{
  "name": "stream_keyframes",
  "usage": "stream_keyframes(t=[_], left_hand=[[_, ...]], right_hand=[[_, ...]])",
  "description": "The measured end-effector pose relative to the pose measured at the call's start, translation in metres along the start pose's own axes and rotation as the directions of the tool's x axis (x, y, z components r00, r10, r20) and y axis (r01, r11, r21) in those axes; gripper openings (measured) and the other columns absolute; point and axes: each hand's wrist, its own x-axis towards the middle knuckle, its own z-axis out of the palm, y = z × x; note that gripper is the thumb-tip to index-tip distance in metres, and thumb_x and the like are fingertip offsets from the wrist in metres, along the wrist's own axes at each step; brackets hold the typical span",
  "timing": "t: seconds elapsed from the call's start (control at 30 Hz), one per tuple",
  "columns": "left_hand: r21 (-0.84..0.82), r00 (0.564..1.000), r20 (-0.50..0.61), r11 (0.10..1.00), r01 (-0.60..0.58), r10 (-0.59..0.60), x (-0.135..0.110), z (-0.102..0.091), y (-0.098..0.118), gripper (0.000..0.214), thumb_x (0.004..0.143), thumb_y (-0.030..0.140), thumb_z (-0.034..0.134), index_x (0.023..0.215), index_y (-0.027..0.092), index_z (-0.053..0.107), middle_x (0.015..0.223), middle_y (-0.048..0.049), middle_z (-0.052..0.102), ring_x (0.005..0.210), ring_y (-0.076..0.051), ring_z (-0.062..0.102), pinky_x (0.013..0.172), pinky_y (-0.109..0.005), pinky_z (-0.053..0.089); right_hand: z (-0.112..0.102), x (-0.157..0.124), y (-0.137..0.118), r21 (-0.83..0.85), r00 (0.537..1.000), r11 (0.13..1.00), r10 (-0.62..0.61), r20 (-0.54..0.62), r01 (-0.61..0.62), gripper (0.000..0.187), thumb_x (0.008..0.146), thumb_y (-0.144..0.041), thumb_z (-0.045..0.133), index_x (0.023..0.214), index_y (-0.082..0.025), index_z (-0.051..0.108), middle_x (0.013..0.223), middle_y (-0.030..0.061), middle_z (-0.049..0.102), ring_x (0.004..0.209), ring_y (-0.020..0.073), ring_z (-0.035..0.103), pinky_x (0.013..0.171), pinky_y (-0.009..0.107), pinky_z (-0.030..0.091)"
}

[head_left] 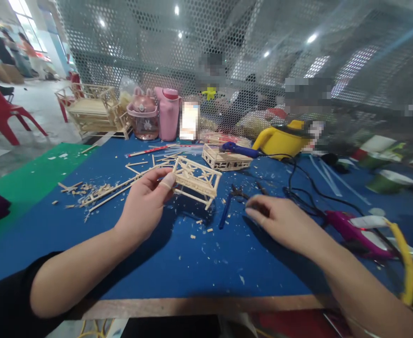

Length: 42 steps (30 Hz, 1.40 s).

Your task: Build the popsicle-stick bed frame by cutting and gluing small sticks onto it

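Note:
My left hand (149,197) pinches the near left corner of a small frame built of pale wooden sticks (195,180), held tilted above the blue table. To the right, my right hand (275,217) hovers low with half-curled fingers, a gap showing between thumb and fingers, and nothing visible in it. Just left of its fingertips lie pliers with blue handles (226,211); the hand partly hides the spot beside them. Loose wooden sticks (112,195) and cut-off bits lie left of and behind my left hand. A second stick-built piece (227,158) stands behind the held frame.
A blue-handled tool (239,149) with a black cable rests on the second piece. At right lies a purple glue gun (359,234). Behind stand a yellow jug (280,141), a pink bottle (167,115), a lit phone (189,121) and a larger stick-built model (93,112). Perforated mesh rises beyond.

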Motion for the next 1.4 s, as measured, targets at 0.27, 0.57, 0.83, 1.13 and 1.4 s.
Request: stream_keyframes(t=[0.27,0.57,0.83,1.13,1.4], left_hand=[[0.275,0.976,0.145,0.941,-0.199,0.164,-0.013,0.002,0.007,0.022,0.084,0.034,0.057,0.096,0.016,0.063,0.097,-0.0067,0.061,0.083,-0.015,0.059,0.072,-0.027,0.051],[0.341,0.861,0.434,0.837,-0.429,0.265,-0.035,0.011,0.01,0.013,0.076,0.016,0.064,0.088,0.019,0.069,0.092,-0.0078,0.064,0.085,-0.016,0.062,0.075,-0.026,0.052],[0.311,0.892,0.306,0.85,-0.425,0.333,-0.023,0.007,0.009,0.012,0.073,0.014,0.064,0.083,0.019,0.068,0.085,-0.0068,0.064,0.075,-0.014,0.063,0.065,-0.021,0.052],[0.27,0.917,0.26,0.889,-0.37,0.303,-0.017,0.006,0.006,0.013,0.075,0.019,0.063,0.087,0.018,0.067,0.085,-0.0085,0.063,0.065,-0.012,0.058,0.052,-0.019,0.047],[0.258,0.935,0.214,0.907,-0.333,0.282,-0.016,0.005,0.005,0.01,0.079,0.021,0.061,0.086,0.018,0.067,0.087,-0.0082,0.062,0.072,-0.014,0.059,0.055,-0.02,0.047]], right_hand=[[-0.004,-0.032,0.018,0.074,0.998,0.995,0.064,0.011,-0.065,0.035,0.089,-0.045,0.039,0.075,-0.025,0.064,0.07,0.002,0.068,0.066,0.0217,0.065,0.06,0.032,0.049],[-0.037,0.101,-0.035,0.172,0.933,0.918,-0.343,-0.107,0.358,0.025,0.087,-0.029,0.045,0.095,-0.022,0.068,0.091,0.0038,0.072,0.081,0.018,0.065,0.075,0.032,0.051],[0.011,0.222,-0.095,-0.147,0.854,0.9,-0.324,0.407,0.411,0.022,0.079,-0.031,0.06,0.083,-0.012,0.071,0.086,0.0138,0.071,0.084,0.0248,0.065,0.074,0.032,0.048],[0.028,0.264,-0.092,-0.243,0.834,0.895,-0.209,0.511,0.374,0.03,0.09,-0.034,0.053,0.114,-0.017,0.056,0.116,0.0078,0.058,0.098,0.0194,0.059,0.082,0.039,0.051],[0.014,0.266,-0.108,-0.237,0.865,0.886,-0.277,0.419,0.399,0.027,0.089,-0.03,0.053,0.11,-0.013,0.058,0.11,0.01,0.061,0.095,0.0199,0.06,0.081,0.037,0.05]])
